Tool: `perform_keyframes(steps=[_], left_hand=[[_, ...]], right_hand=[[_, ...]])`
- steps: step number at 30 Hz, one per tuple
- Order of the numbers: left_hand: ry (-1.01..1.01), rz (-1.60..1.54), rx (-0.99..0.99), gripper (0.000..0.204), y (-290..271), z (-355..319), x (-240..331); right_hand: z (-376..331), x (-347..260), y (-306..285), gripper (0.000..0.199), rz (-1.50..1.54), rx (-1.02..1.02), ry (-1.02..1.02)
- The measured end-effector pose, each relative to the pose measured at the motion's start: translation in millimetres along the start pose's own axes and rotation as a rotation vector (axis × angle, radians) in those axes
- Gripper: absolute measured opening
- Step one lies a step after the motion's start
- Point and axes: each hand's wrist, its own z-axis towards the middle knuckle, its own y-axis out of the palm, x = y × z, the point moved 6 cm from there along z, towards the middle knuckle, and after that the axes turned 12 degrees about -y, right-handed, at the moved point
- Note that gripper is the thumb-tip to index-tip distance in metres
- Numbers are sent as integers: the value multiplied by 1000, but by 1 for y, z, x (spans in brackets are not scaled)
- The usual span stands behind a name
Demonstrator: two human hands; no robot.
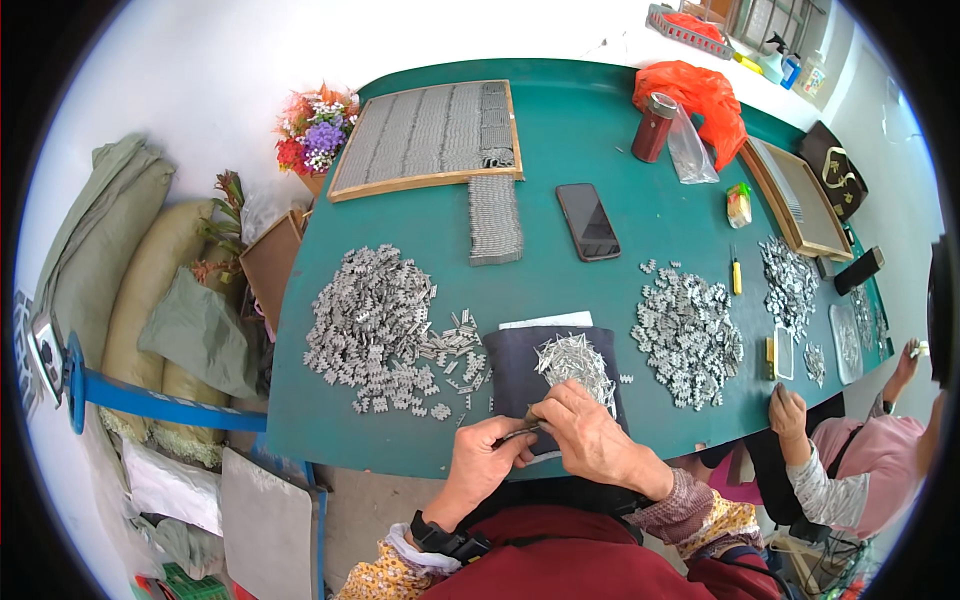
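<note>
Close to the table's front edge, my left hand (485,462) pinches a small dark strip (516,434); its exact kind is too small to make out. My right hand (590,432) is closed at the strip's far end, its fingertips pressed together over it. Just beyond my hands, a pile of thin silver pins (575,362) lies on a dark cloth pad (512,375). Small toothed grey metal pieces are heaped to the left (365,330) and to the right (687,338) of the pad.
A wooden-framed tray (345,191) of linked metal strips stands on the green table (560,110), with a linked metal panel (494,225) by it. Beyond the pad are a phone (588,222) and a red flask (653,128). At the right a co-worker's hand (788,412) rests by the edge.
</note>
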Motion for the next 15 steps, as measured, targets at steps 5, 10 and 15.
perform_keyframes(steps=[5, 10, 15], left_hand=[[17, 91, -2, 8, 6, -2, 5], [14, 109, 8, 8, 8, -1, 2], [29, 135, 18, 8, 8, -2, 2]], right_hand=[[-5, 2, 1, 29, -25, -49, -5], [-8, 3, -1, 28, -40, -21, -7], [-7, 1, -1, 27, -31, -23, -3]])
